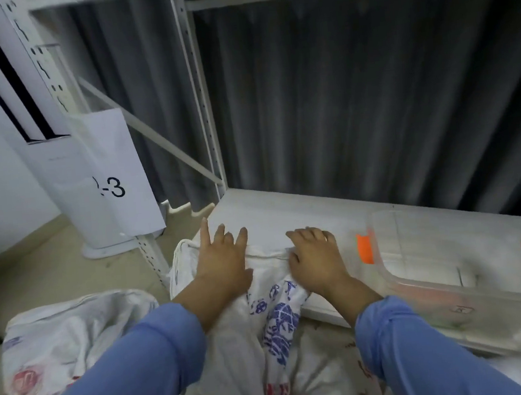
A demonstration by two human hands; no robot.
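Printed cloth [268,276] on low white shelf [270,212] (grey curtain [354,92] behind).

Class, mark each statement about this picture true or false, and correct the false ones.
1. The left hand lies with straight fingers on the white printed sack. True.
2. The clear plastic box has blue latches. False: its latches are orange.
3. The right hand rests inside the box. False: it curls on the sack's edge, left of the box.
4. The paper sign shows a 3. True.
5. A grey curtain hangs behind the white shelf. True.
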